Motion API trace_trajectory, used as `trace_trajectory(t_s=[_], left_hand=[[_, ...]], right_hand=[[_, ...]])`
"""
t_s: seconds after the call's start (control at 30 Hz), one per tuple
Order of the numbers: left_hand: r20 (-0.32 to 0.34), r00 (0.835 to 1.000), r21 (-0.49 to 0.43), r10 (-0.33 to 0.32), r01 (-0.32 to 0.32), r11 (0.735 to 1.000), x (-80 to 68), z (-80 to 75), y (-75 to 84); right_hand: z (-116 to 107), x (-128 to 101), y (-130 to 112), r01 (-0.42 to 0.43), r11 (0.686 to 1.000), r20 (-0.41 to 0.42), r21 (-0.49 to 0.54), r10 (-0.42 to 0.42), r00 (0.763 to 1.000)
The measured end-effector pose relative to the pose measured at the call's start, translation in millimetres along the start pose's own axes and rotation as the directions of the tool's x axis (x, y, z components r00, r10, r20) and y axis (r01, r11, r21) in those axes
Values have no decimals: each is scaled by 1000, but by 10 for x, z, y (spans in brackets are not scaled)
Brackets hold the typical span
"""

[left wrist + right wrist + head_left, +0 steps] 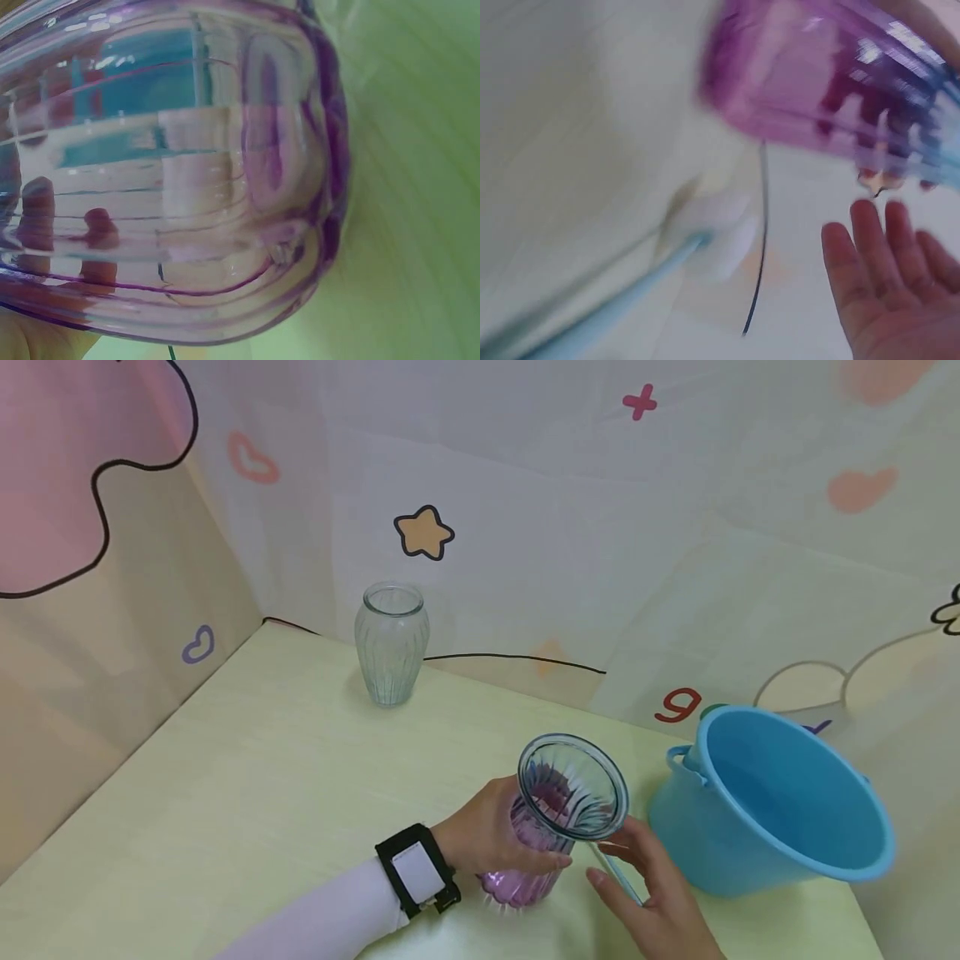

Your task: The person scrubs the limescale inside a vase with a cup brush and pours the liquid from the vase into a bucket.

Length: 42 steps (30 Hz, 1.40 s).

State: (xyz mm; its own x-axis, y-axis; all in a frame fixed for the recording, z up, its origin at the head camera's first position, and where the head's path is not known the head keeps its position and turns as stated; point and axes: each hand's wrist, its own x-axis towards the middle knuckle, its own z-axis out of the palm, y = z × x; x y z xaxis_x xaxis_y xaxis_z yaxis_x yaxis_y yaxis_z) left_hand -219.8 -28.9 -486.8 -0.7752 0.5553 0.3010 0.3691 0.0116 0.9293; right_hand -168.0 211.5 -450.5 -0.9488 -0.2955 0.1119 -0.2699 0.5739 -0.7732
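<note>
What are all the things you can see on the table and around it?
purple vase: 1, pink-purple ribbed glass, front middle of the table, tilted, gripped by the left hand
clear vase: 1, clear ribbed glass, upright at the back of the table near the wall
bucket: 1, blue, right side of the table, tipped toward the camera
thin stick: 1, pale blue, by the right hand's fingers, below the purple vase
table: 1, pale yellow-green
wall cloth: 1, cream with star, hearts and other cartoon shapes, behind the table
left hand: 1, wrist strap and white sleeve, holds the purple vase
right hand: 1, fingers straight, beside the vase
</note>
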Motion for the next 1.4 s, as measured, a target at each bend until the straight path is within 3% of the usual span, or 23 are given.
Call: trace_trajectory(t_s=[0.07,0.23,0.47,0.7,1.0,1.17,1.4], left_hand=[[-1,1000,3,0,0,1000,7,0,-1],[-10,1000,36,-4,5,999,22,5,-9],[-8,999,50,52,-52,997,25,28,-43],[0,998,40,63,-63,997,9,21,-35],[-2,995,71,101,-101,992,4,7,-46],[-8,996,49,86,-85,995,-8,-14,-46],[-3,998,7,67,-67,998,-17,-27,-61]], right_hand=[[42,51,-98,-56,994,3,98,56,998],[148,191,-213,-46,969,25,242,41,999],[241,334,-199,75,950,27,303,-87,996],[309,439,-242,261,900,-31,350,-267,963],[423,442,-212,195,857,34,476,-239,970],[459,469,-198,196,835,38,514,-250,968],[464,499,-191,203,844,48,497,-260,964]])
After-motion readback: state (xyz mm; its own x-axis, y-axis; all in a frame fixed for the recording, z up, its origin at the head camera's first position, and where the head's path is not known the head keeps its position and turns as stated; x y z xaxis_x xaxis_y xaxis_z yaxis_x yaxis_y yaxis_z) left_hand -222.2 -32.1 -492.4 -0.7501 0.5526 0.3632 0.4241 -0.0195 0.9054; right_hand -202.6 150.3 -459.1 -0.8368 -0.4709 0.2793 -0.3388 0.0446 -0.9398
